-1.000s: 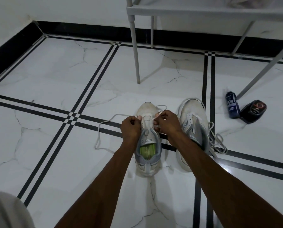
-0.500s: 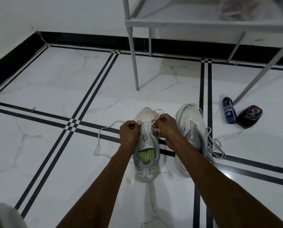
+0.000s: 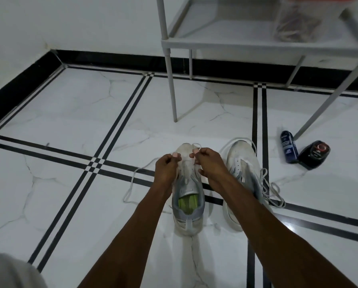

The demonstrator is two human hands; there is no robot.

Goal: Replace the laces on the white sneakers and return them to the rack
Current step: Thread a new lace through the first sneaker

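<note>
On the floor, near sneaker: a white sneaker [image 3: 187, 196] with grey heel and green insole stands toe-away between the forearms, well short of the rack [image 3: 226, 45].
Lace: a white lace [image 3: 132, 183] runs through the toe-end eyelets; one long tail trails loose over the tiles to the left, and a short loop shows past the toe.
Left hand: the left hand [image 3: 166, 169] has fingers curled, pinching the lace at the left side of the toe-end eyelets.
Right hand: the right hand [image 3: 208, 163] is curled likewise, pinching the lace end on the right side, thumb and forefinger meeting by the tongue.
Step in hand: threading the lowest eyelets, by my judgement; most of the lacing is not yet done.
Doing it well: draw both ends to even length before crossing, keep the lace flat and untwisted, feed each tip squarely into its eyelet, and steady the shoe so it does not slide on the smooth tile.
Second sneaker: the other white sneaker [image 3: 243, 175] lies just beside on the right, a lace bunched loosely [image 3: 271, 190] at its side; whether it is fully laced I cannot tell.
Rack shelf: a clear bag or tub [image 3: 296, 23] with a red top edge sits there, holding what look like tangled cords or laces.
Floor containers: a dark blue can [image 3: 288, 146] and a black, red-labelled bottle [image 3: 314, 154] lie side by side near the rack leg; contents hidden.
</note>
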